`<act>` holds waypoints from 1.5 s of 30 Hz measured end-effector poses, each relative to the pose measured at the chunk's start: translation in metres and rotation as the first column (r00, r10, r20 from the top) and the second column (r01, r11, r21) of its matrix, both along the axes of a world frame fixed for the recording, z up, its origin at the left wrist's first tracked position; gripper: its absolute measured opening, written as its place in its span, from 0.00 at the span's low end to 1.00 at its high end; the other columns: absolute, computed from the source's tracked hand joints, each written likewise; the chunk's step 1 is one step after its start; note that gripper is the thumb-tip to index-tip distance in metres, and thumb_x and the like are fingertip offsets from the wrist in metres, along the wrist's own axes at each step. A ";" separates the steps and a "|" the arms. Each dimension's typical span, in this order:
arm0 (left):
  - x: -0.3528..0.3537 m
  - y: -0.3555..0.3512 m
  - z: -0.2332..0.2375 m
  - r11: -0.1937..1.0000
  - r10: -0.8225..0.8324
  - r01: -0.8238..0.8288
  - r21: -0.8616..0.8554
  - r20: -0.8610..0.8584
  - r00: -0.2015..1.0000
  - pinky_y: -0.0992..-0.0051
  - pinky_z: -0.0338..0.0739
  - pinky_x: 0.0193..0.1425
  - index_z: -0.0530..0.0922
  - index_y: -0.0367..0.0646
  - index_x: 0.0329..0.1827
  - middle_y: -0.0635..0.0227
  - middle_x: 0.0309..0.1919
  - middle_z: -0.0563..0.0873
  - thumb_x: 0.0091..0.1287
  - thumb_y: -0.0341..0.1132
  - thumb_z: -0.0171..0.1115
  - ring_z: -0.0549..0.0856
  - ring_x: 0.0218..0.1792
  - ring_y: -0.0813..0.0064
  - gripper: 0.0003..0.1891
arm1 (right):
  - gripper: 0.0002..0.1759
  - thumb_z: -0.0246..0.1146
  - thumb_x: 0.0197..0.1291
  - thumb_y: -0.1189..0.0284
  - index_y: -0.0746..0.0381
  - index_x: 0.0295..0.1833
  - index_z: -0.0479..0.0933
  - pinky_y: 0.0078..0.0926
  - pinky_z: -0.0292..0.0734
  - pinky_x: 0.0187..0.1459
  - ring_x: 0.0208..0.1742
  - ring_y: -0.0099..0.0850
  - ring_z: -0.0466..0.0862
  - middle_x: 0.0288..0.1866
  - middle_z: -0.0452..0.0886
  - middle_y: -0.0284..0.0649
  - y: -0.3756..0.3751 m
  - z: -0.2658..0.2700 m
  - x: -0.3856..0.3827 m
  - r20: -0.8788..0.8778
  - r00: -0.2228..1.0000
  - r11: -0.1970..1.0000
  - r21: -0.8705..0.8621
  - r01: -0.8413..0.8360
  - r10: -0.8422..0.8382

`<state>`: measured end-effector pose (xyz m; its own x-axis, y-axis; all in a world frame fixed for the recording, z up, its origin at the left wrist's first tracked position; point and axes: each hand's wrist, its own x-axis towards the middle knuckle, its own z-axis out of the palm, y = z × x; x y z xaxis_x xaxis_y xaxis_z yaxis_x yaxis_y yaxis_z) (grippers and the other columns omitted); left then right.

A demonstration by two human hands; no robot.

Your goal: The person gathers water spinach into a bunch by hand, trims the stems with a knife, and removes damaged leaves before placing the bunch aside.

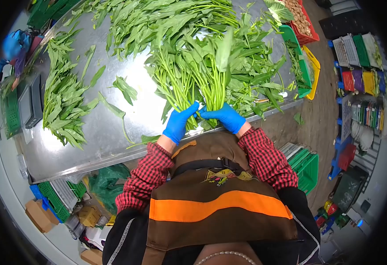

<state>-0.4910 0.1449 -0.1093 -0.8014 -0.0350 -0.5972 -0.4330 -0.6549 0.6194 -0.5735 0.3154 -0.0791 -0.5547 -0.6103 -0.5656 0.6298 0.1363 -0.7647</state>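
Both my hands wear blue gloves at the table's near edge. My left hand [179, 124] is closed round the lower stems of a bunch of long-leaved greens [175, 86], which look like water spinach. Close beside it, my right hand [227, 117] grips the stems of a second bunch [212, 86]. The leaves of both bunches point away from me, and the stem ends are partly hidden by my gloves. A large heap of the same greens [158, 20] covers the far side of the metal table [133, 79], and loose stalks [255, 84] lie to the right.
A row of greens [65, 97] lies at the left, near a dark grey box-like object [33, 104]. Another person [19, 51] stands beyond it. Green [306, 66], yellow [312, 73] and red [306, 22] crates stand along the right edge. A green crate [307, 172] is below right.
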 end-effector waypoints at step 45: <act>0.012 0.013 -0.010 0.904 -0.036 -0.017 0.427 0.117 0.992 0.67 0.80 0.54 0.73 0.41 0.61 0.62 0.52 0.82 0.68 0.39 0.63 0.84 0.50 0.68 0.22 | 0.49 0.68 0.46 0.47 0.73 0.64 0.64 0.42 0.69 0.61 0.60 0.53 0.73 0.57 0.74 0.59 -0.028 -0.013 0.033 -0.481 0.287 0.541 0.820 -0.188 0.829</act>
<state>-0.4789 0.1580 -0.1195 -0.7223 0.2516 -0.6442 -0.4936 -0.8400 0.2254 -0.5407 0.2871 -0.0920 -0.5756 -0.7078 -0.4096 -0.5635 0.7063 -0.4286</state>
